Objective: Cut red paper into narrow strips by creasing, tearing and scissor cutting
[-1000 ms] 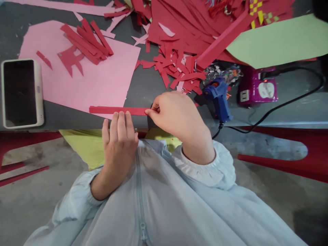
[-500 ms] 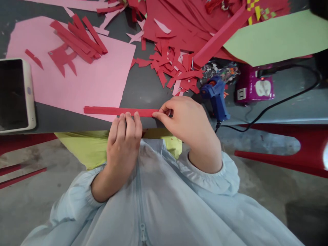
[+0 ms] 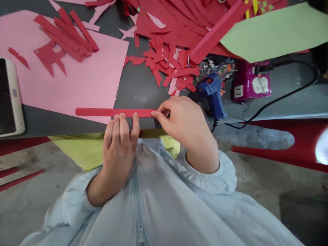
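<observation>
A long red paper strip [image 3: 102, 112] lies level along the table's near edge, its left part over a pink sheet [image 3: 92, 75]. My right hand [image 3: 180, 118] pinches the strip's right end between thumb and forefinger. With fingers stretched out, my left hand [image 3: 120, 147] rests its fingertips on the strip's lower edge near the middle. Up on the pink sheet sit several folded red strips [image 3: 68, 36] and a red paper fish cutout [image 3: 48, 56]. A small red scrap [image 3: 18, 58] is left of the fish.
A phone [image 3: 17, 99] lies at the left edge. Red paper scraps [image 3: 164, 65] are heaped beyond my hands. To the right are a blue glue gun [image 3: 215, 95], a purple power block [image 3: 256, 83] with a black cord [image 3: 279, 103], and light green paper [image 3: 274, 34].
My left hand's forefinger has spread apart from the other fingers. The right hand keeps its pinch on the strip. The whole view has shifted slightly, so table items appear further left and up.
</observation>
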Motion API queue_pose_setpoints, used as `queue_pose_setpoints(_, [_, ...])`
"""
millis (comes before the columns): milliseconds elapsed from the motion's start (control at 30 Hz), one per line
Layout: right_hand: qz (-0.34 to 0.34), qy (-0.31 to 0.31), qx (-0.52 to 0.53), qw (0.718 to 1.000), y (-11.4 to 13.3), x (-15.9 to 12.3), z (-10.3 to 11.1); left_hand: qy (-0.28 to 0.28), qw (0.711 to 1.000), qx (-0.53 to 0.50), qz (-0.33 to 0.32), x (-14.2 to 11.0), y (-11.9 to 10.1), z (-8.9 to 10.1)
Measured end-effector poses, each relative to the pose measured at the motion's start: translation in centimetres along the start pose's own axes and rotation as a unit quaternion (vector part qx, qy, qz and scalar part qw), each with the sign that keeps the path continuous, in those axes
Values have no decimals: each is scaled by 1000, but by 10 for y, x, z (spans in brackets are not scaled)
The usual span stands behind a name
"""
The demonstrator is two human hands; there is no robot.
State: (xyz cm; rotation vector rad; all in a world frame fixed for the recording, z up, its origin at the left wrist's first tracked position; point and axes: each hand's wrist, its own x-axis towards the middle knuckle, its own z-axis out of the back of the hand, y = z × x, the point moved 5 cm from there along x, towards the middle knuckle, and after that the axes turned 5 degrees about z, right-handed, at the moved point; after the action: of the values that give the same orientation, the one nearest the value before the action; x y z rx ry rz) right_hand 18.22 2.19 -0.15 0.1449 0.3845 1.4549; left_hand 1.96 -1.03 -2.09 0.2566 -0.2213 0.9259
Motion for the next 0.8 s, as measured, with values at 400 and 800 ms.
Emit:
queue_pose_setpoints(400, [13, 16, -39, 999, 2, 2, 0, 29, 998, -52, 37, 1, 2, -3])
queue_pose_setpoints(800, [16, 33, -69, 997, 4, 4, 0, 18, 997, -62, 39, 2, 0, -3])
